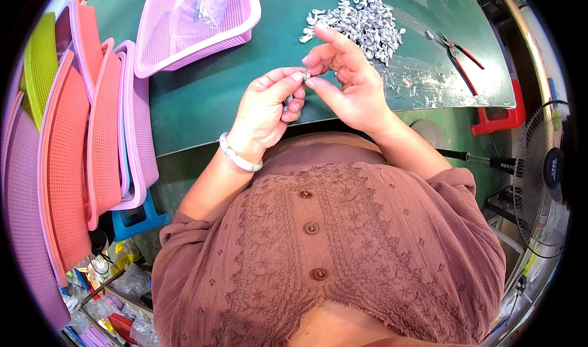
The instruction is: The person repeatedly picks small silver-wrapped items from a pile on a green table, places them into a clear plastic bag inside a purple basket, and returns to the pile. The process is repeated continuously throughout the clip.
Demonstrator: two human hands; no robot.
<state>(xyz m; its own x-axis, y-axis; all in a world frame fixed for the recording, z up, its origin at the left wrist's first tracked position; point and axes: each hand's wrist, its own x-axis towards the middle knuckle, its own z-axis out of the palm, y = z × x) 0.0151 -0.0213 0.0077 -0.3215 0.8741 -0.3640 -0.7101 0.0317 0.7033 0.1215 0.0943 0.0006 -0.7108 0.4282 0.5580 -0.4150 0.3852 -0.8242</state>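
My left hand [267,105], with a pale bangle [236,154] at its wrist, pinches a small silvery metal piece [306,76] between thumb and forefinger. More silvery bits show among its curled lower fingers. From the other side, the thumb and a bent finger of my right hand [350,81] close on the same piece, while another finger points up and away. Fingertips partly cover the piece, so its exact shape cannot be made out. Just beyond my right hand, a heap of similar small metal pieces [367,26] lies on the green tabletop [208,108].
Red-handled pliers [460,62] lie open at the right. A lilac basket [236,40] holding a clear plastic bag [202,10] stands at the far left. Stacked orange baskets [67,163] crowd the table's left side. A black fan [542,175] and red stool [505,114] are right.
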